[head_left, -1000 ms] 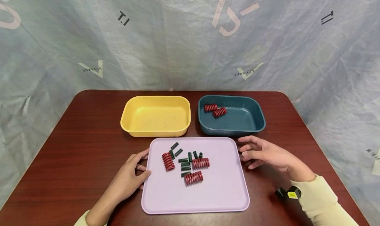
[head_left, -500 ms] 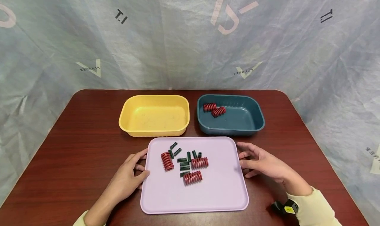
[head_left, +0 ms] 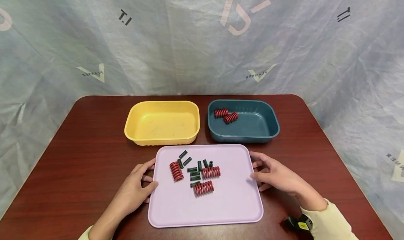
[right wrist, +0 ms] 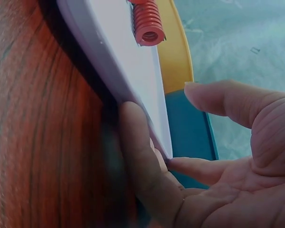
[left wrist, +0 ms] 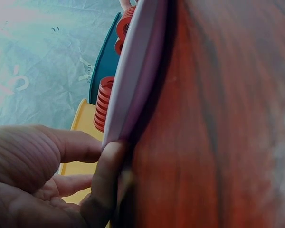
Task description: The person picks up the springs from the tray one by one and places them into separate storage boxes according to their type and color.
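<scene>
The left hand (head_left: 135,188) pinches the left edge of the tray (head_left: 233,205); the right hand (head_left: 275,173), grip wide, touches its right edge. Springs (head_left: 203,188) lie upon it, so better keep it level.

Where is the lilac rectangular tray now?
In the head view, the tray is at lower centre, between the left hand and right hand, in front of the yellow rectangular tub and teal rectangular tub.
</scene>
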`<state>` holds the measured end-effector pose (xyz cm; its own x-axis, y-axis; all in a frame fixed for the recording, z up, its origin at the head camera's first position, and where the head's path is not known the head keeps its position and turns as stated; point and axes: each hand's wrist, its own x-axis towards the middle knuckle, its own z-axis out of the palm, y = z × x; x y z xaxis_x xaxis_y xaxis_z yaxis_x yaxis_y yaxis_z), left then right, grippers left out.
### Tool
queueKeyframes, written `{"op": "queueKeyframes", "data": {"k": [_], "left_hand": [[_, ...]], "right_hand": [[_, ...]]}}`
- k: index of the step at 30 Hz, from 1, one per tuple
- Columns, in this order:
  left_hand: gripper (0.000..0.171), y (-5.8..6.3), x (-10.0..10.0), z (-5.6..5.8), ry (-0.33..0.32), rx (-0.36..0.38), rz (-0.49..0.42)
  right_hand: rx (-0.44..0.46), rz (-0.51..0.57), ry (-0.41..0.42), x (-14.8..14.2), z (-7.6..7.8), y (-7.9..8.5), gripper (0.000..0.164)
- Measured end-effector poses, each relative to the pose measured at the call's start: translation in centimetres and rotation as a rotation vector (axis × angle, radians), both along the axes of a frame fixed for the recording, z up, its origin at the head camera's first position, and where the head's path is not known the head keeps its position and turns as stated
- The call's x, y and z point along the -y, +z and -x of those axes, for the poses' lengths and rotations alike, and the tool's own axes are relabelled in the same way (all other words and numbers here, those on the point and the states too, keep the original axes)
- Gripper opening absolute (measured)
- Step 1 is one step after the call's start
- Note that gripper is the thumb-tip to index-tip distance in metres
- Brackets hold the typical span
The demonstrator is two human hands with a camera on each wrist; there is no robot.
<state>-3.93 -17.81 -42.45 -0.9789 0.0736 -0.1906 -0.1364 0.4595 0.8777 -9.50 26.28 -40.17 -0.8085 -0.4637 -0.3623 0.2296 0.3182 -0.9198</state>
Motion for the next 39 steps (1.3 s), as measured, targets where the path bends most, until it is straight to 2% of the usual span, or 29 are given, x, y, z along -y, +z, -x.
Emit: {"op": "queueKeyframes", "data": {"k": [11, 16, 23, 31, 36, 39], "left_hand": [[0.071, 0.1, -0.2, 0.0, 0.003, 0.018, 0.040], [0.071, 0.4, -0.3, -0.1, 0.004, 0.022, 0.023], [0.071, 0.4, -0.2, -0.1, 0.002, 0.024, 0.018], [0.070, 0.3, 0.0, 0.1, -0.007, 0.017, -0.024], [0.068, 0.8, 0.4, 0.6, -0.037, 0.031, -0.051], [0.063, 1.4, 0.8, 1.1, -0.062, -0.017, -0.005]], "right_hand": [[-0.098, -0.098, -0.003, 0.5, -0.1, -0.2, 0.076], [-0.136, -0.138, -0.016, 0.8, -0.3, -0.4, 0.077], [-0.183, -0.137, -0.017, 1.0, -0.8, -0.5, 0.081], [-0.203, -0.167, -0.011, 1.0, -0.9, -0.5, 0.081], [-0.208, -0.176, -0.013, 1.0, -0.8, -0.5, 0.080], [-0.211, -0.167, -0.009, 0.9, -0.8, -0.5, 0.080]]}}
